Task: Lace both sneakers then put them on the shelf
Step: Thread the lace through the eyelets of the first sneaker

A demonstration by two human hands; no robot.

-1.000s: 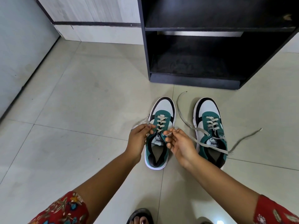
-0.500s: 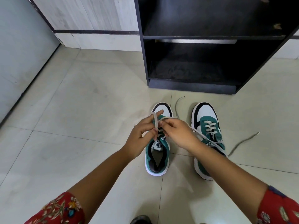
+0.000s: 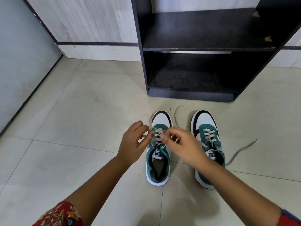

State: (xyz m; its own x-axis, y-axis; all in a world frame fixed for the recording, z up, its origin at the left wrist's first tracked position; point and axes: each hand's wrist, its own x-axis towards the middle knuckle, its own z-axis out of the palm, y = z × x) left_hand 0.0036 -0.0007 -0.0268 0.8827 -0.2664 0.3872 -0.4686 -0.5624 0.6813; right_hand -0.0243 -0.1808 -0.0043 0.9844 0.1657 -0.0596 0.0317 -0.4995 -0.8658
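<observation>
While both sneakers sit before shelf [image 3: 203, 48], my left hand [image 3: 135, 141] and right hand [image 3: 184, 144] pinch lace [image 3: 158, 133] ends over left sneaker [image 3: 158, 160].

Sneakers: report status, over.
Left hand and right hand pinching lace ends over left sneaker. Right sneaker laces loose on floor. Shelf unobstructed.

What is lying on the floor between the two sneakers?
In the head view, a loose grey lace end curls on the floor tiles between the left sneaker and the right sneaker; nearer, the right hand covers the gap.
</observation>
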